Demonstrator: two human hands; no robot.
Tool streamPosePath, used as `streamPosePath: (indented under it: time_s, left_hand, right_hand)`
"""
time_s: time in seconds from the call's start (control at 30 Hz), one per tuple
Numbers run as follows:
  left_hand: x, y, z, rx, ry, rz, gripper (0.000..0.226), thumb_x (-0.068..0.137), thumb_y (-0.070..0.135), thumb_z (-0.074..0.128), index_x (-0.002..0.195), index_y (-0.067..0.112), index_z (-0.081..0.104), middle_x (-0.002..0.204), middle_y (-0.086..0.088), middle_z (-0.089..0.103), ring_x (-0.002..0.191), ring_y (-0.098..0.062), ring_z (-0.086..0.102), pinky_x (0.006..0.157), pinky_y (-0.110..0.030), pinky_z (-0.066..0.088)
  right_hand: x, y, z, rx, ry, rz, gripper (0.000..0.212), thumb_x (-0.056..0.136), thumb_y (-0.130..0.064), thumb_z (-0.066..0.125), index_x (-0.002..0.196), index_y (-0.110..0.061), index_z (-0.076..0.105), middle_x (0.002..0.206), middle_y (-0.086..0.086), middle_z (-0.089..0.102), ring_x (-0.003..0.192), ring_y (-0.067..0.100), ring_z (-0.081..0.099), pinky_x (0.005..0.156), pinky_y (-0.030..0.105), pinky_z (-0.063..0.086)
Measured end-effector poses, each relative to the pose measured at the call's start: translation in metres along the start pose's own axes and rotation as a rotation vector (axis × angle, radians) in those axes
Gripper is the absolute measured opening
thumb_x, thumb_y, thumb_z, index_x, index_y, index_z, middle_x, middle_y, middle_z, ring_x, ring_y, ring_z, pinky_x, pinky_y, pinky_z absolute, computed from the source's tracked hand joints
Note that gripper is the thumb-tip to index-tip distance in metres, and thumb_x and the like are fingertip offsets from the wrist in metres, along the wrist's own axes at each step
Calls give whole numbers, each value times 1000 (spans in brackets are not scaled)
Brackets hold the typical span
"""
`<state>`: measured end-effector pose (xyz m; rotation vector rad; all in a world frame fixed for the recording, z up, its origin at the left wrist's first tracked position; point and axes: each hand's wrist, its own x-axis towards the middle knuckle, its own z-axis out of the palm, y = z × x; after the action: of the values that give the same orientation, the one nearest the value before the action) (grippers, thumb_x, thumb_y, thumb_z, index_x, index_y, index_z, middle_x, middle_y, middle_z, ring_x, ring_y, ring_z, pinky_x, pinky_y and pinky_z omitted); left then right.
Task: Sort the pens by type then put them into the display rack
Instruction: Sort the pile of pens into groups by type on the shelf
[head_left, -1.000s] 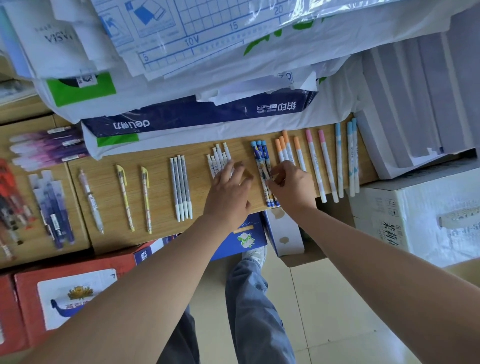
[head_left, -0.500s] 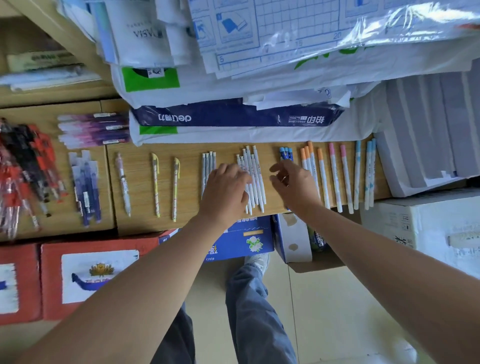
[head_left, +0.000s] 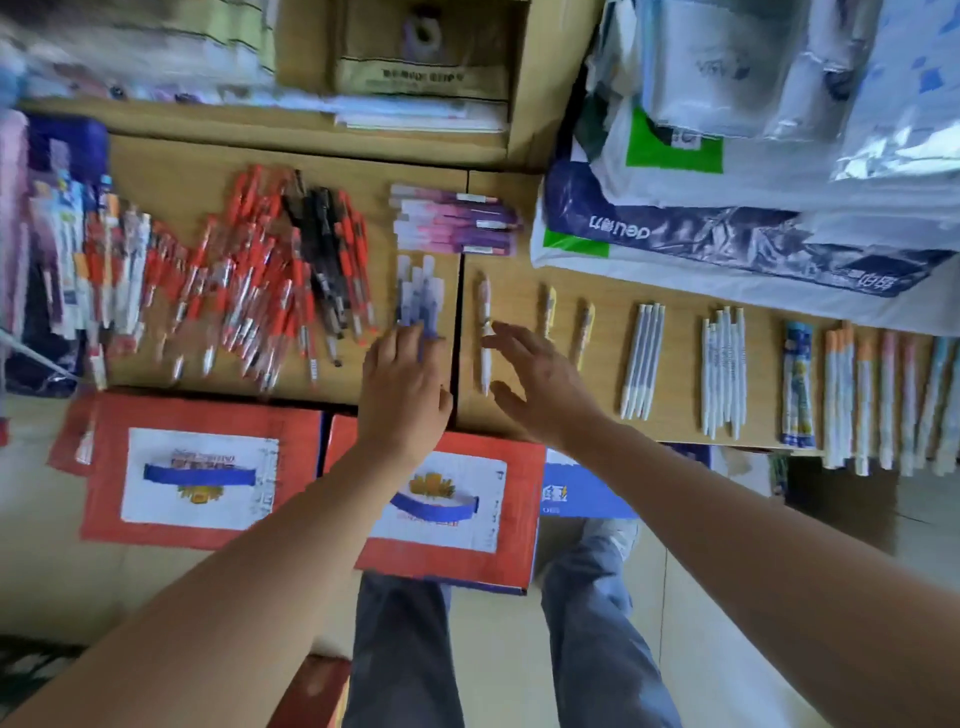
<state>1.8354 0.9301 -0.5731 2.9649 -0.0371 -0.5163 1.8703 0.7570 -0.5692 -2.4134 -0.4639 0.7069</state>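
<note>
Pens lie in sorted groups on a wooden shelf (head_left: 519, 415). My left hand (head_left: 402, 387) hovers over the near ends of a small bunch of blue-purple pens (head_left: 418, 296), fingers relaxed, holding nothing. My right hand (head_left: 540, 384) is spread open just right of a single white and pink pen (head_left: 485, 332). Further right lie two yellow pens (head_left: 566, 322), a group of grey-white pens (head_left: 644, 358), printed white pens (head_left: 722, 369), a blue patterned bunch (head_left: 797, 384) and orange, pink and blue capped pens (head_left: 883, 400). A loose pile of red and black pens (head_left: 260, 291) lies left.
Purple-pink pens (head_left: 457, 226) lie behind the blue-purple bunch. Packaged pens (head_left: 78, 260) sit at the far left. Bagged paper reams (head_left: 727, 234) pile up at the back right. Red cartons (head_left: 311, 493) and a blue box (head_left: 582, 493) stand below the shelf edge, above my legs.
The view has swung left. Both hands moved left along the shelf, from the white and blue pen groups to the blue-purple bunch and the single white and pink pen.
</note>
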Motion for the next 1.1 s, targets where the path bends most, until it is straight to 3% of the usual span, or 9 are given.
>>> streamPosePath:
  time_s: [0.17,0.23,0.37,0.47,0.57,0.63,0.73,0.9,1.1]
  left_hand:
    - [-12,-83,1,-26,-103,-84,66,91,27,49,150,17,21,158,-11,15,146,-30,9,119,-44,11]
    - [-13,-110,2,-49,-146,-94,69,92,25,48,152,17,15,160,-11,6,147,-30,5,119,-44,11]
    - [-15,-144,6,-129,-229,-14,68,91,23,52,151,17,19,161,-8,-1,147,-30,8,118,-44,19]
    - [-14,-155,4,-222,-165,34,51,89,18,51,138,16,42,158,-8,17,142,-29,22,113,-46,29]
    - [-10,-168,-2,-286,-67,42,34,85,15,53,119,14,57,139,-7,44,129,-29,40,99,-44,40]
    - [-7,-180,-7,-292,-22,-1,31,86,16,53,117,15,57,128,-9,48,119,-29,45,96,-40,41]
    - [-4,-198,-13,-286,-9,-90,38,87,16,53,124,21,53,132,-11,43,120,-29,42,96,-38,38]
    - [-6,-208,-14,-288,-117,-53,54,91,23,55,141,35,40,145,-6,23,135,-26,25,108,-36,29]
    - [-6,-207,-4,-265,-173,-82,56,93,27,52,145,32,33,152,-5,15,142,-26,14,115,-40,20]
  right_hand:
    - [41,-60,41,-176,-182,-13,58,96,-27,50,150,-25,26,160,-4,14,142,20,23,112,38,27]
    - [56,-73,55,-265,-228,-1,60,97,-31,48,151,-26,22,160,-4,11,144,20,18,115,39,23]
    - [69,-86,71,-373,-165,57,49,95,-30,50,142,-25,39,156,-4,24,142,20,23,111,38,27]
    - [75,-93,69,-395,-159,99,44,93,-28,54,137,-24,47,150,-3,34,138,21,31,109,37,28]
    - [88,-104,63,-349,-66,73,39,88,-19,57,127,-19,57,131,4,52,119,27,49,98,40,41]
    - [102,-115,61,-274,-15,80,37,88,-17,57,124,-18,58,119,5,55,104,27,58,86,41,50]
    - [128,-136,63,-183,51,115,28,94,-26,53,121,-19,53,110,4,60,88,24,63,69,38,55]
    - [162,-151,78,-183,84,259,33,95,-40,52,115,-15,47,77,6,65,65,25,64,53,32,51]
    - [174,-142,79,-204,48,322,20,96,-28,51,90,-9,56,81,9,64,69,25,58,46,23,34]
